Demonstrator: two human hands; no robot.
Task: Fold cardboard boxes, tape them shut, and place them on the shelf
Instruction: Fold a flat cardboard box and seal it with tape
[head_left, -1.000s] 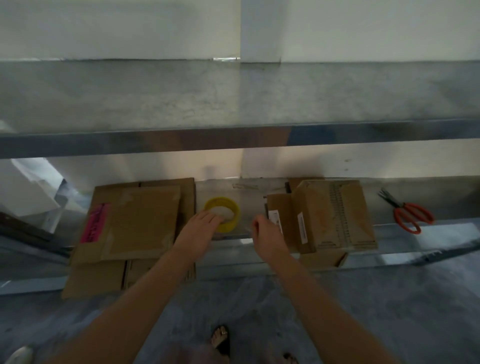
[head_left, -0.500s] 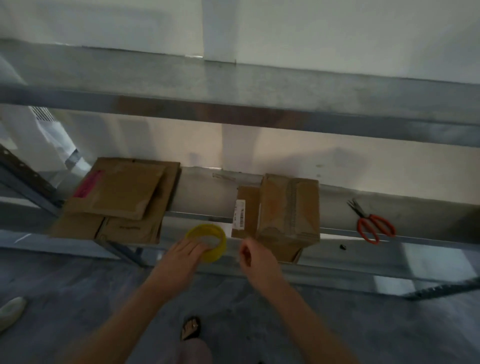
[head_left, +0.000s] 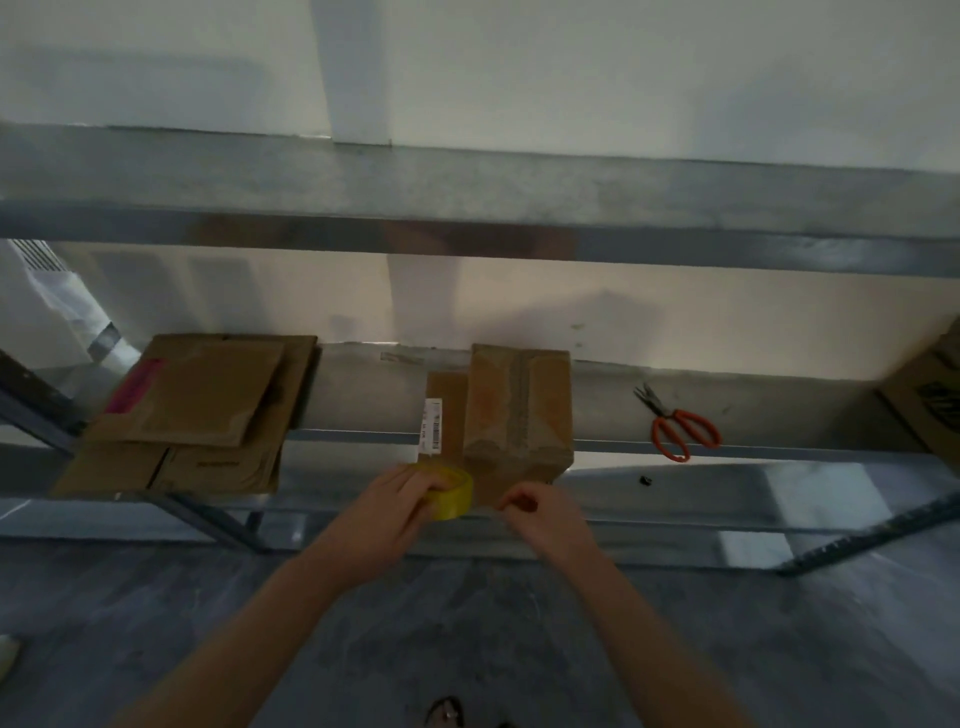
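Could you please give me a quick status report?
Left hand grips yellow tape roll. Right hand pinched beside it, tape end not visible. Folded box behind, on shelf. Scissors apart, right.

Two hands are in view, a left hand (head_left: 384, 504) and a right hand (head_left: 540, 514). There is one yellow roll of tape (head_left: 453, 493) and one pair of orange-handled scissors (head_left: 680, 428). One folded box (head_left: 519, 410) stands on the shelf, with one flat cardboard piece (head_left: 447, 395) beside it carrying one barcode label (head_left: 432, 423). One stack of flattened cardboard (head_left: 208, 410) holds at least three sheets; the exact number cannot be told. One further box (head_left: 930, 400) shows at the right edge. Two shelf levels (head_left: 467, 208) are visible, and one small dark object (head_left: 645, 480).
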